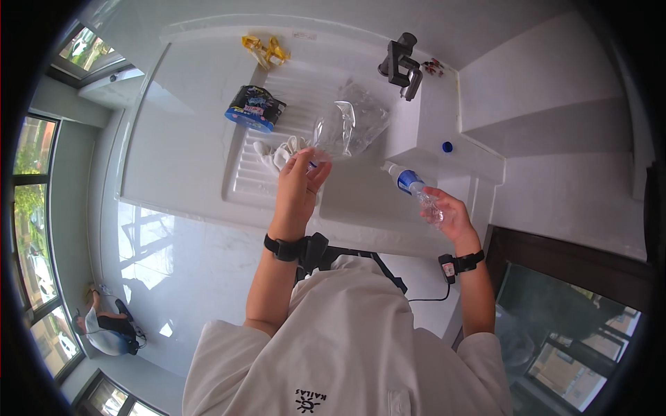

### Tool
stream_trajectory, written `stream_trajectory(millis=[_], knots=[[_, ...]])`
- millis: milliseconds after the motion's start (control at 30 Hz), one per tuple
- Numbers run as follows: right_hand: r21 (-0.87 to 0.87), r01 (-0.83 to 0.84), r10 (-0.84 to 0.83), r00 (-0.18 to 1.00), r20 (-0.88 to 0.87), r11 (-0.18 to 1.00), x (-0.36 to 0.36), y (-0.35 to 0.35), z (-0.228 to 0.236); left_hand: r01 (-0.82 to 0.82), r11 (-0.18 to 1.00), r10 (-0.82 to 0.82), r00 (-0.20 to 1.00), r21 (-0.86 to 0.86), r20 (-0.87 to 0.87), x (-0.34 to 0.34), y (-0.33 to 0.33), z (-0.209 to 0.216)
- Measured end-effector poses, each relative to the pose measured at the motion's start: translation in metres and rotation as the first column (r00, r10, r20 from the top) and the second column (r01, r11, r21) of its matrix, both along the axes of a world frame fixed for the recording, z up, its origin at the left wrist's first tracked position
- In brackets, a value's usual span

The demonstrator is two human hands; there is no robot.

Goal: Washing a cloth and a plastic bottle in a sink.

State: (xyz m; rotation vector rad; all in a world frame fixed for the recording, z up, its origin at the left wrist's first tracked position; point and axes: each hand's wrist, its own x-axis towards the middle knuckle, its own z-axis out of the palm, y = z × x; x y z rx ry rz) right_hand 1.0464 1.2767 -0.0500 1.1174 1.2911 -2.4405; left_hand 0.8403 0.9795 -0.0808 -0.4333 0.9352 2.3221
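Observation:
My right hand [449, 213] is wrapped round the base of a clear plastic bottle [408, 182] with a blue label. The bottle lies tilted over the sink basin [361, 201], its uncapped neck pointing left and away from me. A blue bottle cap [447, 147] rests on the ledge beyond it. With bent fingers, my left hand [302, 177] pinches the near end of a large, clear, crinkled plastic piece [350, 121], which looks like a bag. A bit of blue shows at those fingertips. White gloves [277, 152] lie just beyond my left hand.
A blue and black package [255, 109] and crumpled yellow wrapping [266, 52] lie on the ribbed draining board [305, 76]. The dark grey tap [402, 66] stands at the far right, with a small red item [433, 67] beside it. Another person [107, 326] is far off at left.

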Motion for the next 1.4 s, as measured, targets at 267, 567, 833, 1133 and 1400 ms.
stream_trajectory(millis=[267, 567, 833, 1133, 1400], knots=[[0.081, -0.058, 0.062, 0.997, -0.047, 0.995, 0.006, -0.006, 0.006, 0.076, 0.961, -0.148, 0.953, 0.267, 0.263, 0.009, 0.017, -0.005], [0.057, -0.032, 0.039, 0.991, -0.127, 0.998, 0.016, -0.005, 0.005, 0.302, 0.819, -0.465, 0.848, 0.488, 0.254, 0.02, 0.028, 0.009], [0.503, -0.209, 0.315, 0.939, -0.135, 0.838, 0.019, -0.031, 0.0, 0.35, 0.8, -0.505, 0.832, 0.488, 0.23, 0.027, 0.024, 0.008], [0.784, -0.267, 0.533, 0.841, -0.095, 0.56, 0.016, -0.039, -0.012, 0.353, 0.929, -0.36, 0.932, 0.111, 0.048, 0.041, 0.046, -0.007], [0.956, -0.201, 0.512, 0.856, 0.065, 0.215, -0.007, -0.069, 0.002, 0.47, 0.868, -0.462, 0.883, 0.158, -0.088, 0.051, 0.056, 0.005]])
